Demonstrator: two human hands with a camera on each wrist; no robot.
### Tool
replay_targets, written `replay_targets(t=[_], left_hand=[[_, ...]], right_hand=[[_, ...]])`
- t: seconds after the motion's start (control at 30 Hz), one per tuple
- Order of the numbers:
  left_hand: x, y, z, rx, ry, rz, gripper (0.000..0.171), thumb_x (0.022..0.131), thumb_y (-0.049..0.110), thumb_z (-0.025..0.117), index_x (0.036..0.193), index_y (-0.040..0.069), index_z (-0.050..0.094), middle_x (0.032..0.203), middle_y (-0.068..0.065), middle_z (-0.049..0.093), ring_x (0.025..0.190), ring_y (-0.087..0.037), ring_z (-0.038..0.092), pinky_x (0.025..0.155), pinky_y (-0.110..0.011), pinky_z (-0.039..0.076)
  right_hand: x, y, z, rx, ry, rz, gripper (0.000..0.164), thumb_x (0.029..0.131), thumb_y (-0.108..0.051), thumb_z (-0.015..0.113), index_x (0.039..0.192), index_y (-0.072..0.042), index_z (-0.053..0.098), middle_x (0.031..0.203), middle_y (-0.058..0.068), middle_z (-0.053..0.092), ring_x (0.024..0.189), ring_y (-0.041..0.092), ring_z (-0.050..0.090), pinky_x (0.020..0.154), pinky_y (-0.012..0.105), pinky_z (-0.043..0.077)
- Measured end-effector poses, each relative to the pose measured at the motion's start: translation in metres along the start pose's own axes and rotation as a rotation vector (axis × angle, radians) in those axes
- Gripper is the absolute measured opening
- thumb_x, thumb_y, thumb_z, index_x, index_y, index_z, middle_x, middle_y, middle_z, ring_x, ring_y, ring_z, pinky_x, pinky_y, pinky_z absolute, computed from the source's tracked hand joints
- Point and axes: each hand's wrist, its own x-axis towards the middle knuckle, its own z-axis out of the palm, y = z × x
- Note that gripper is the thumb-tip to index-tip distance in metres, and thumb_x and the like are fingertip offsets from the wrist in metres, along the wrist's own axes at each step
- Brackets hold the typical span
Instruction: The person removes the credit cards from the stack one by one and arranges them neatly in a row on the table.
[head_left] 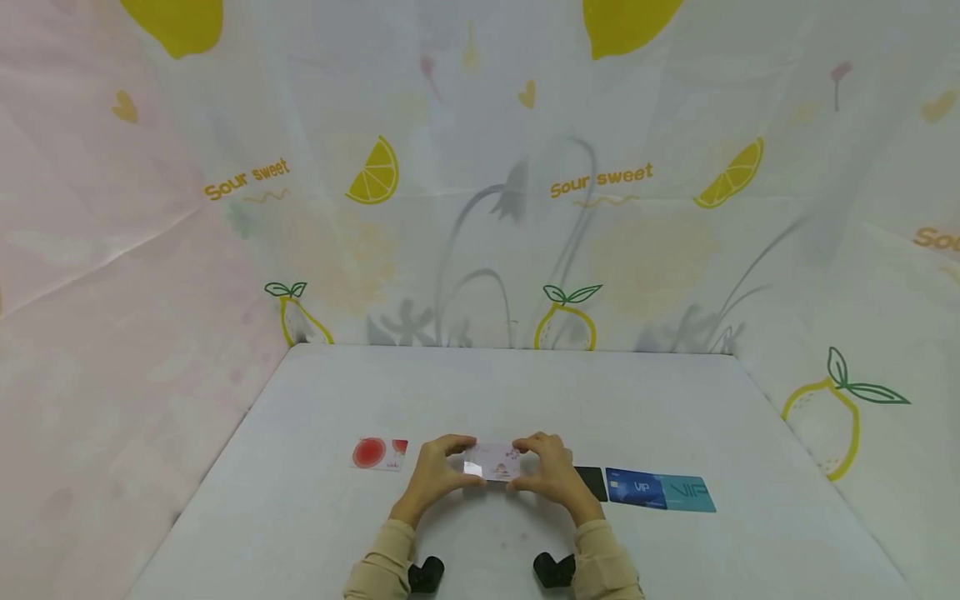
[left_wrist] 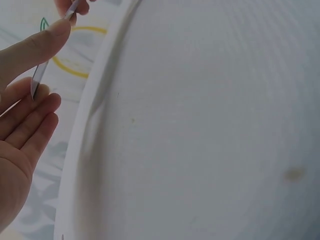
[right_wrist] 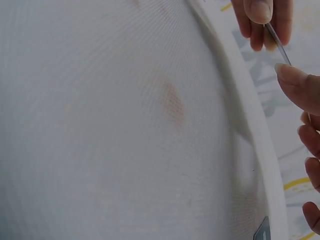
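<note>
A pale pink card (head_left: 491, 461) with a small flower print is held up by its two short ends between both hands. My left hand (head_left: 437, 473) pinches the left end, thumb below and fingers above. On the opposite end, my right hand (head_left: 551, 471) grips it the same way. The left wrist view shows the card (left_wrist: 40, 79) edge-on as a thin strip between thumb and fingers. In the right wrist view the card's edge (right_wrist: 279, 44) runs between the two hands. A dark strip appears under its lower edge in the head view; I cannot tell what it is.
On the white table (head_left: 300, 533) a card with red fruit (head_left: 375, 453) lies to the left. Right of the hands are a dark card (head_left: 592, 483), partly covered by the right hand, a blue VIP card (head_left: 636, 489) and a teal VIP card (head_left: 690, 493). A lemon-print cloth (head_left: 480, 242) hangs behind.
</note>
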Motion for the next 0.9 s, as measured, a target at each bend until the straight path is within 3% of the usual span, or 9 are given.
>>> replay_targets(t=[0.37, 0.67, 0.9], left_hand=[[0.000, 0.003, 0.005, -0.006, -0.034, -0.027, 0.058, 0.057, 0.011, 0.089, 0.106, -0.010, 0.065, 0.104, -0.021, 0.067, 0.095, -0.035, 0.064, 0.083, -0.043, 0.052], [0.001, 0.001, 0.009, 0.029, -0.085, 0.063, 0.058, 0.059, 0.002, 0.086, 0.109, -0.013, 0.062, 0.105, -0.023, 0.065, 0.096, -0.036, 0.063, 0.083, -0.041, 0.052], [0.002, -0.002, 0.008, 0.007, -0.121, 0.031, 0.060, 0.059, 0.001, 0.085, 0.112, -0.013, 0.060, 0.106, -0.024, 0.064, 0.096, -0.037, 0.062, 0.085, -0.041, 0.051]], right_hand=[[-0.005, 0.005, 0.002, -0.023, 0.007, -0.005, 0.054, 0.062, -0.020, 0.087, 0.108, 0.000, 0.067, 0.100, 0.010, 0.062, 0.095, 0.029, 0.049, 0.073, 0.045, 0.036], [-0.006, 0.011, 0.000, -0.047, 0.032, 0.000, 0.054, 0.061, -0.018, 0.087, 0.108, -0.001, 0.066, 0.101, 0.011, 0.061, 0.096, 0.032, 0.049, 0.073, 0.048, 0.035], [-0.010, 0.013, -0.002, -0.028, 0.048, 0.001, 0.053, 0.063, -0.016, 0.086, 0.110, -0.001, 0.065, 0.105, 0.012, 0.061, 0.098, 0.032, 0.049, 0.075, 0.047, 0.035]])
